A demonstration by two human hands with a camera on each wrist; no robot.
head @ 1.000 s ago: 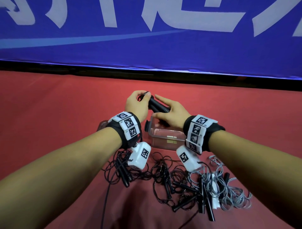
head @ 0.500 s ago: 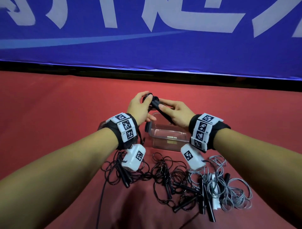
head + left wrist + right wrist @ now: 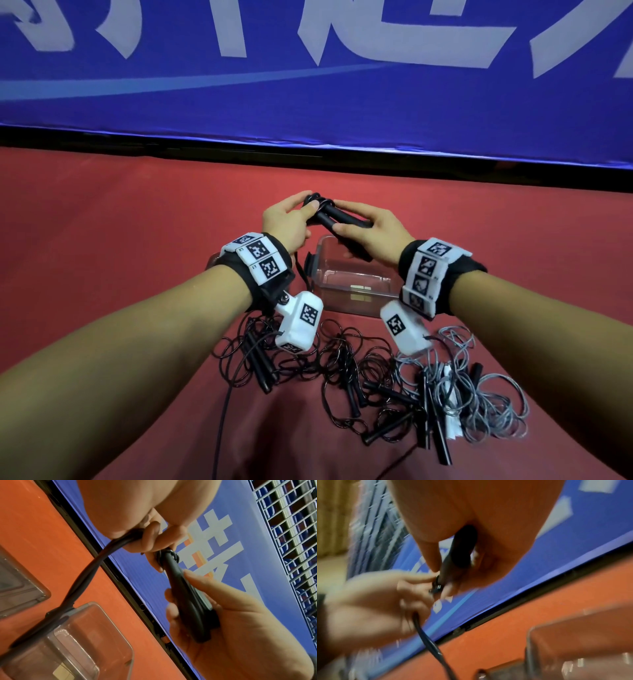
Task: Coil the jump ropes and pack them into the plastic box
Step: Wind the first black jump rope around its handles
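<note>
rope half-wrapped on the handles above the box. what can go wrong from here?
1. The left hand pinches the cord at the tip of the black handles that the right hand grips; a slip could undo the wrap.
2. The wrist-camera cable drapes over the plastic box rim and may snag it.
3. The loose ropes lie tangled near the forearms and could catch.

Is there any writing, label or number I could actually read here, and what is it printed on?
Blue banner: large white characters, cropped at the frame's top, so no word reads.
Wrist bands: black-and-white square code patterns with tiny characters beside them, too small to read.
White wrist cameras: code squares only.
Plastic box: a pale label, too blurred to read.
Jump rope handles: no visible print.
</note>
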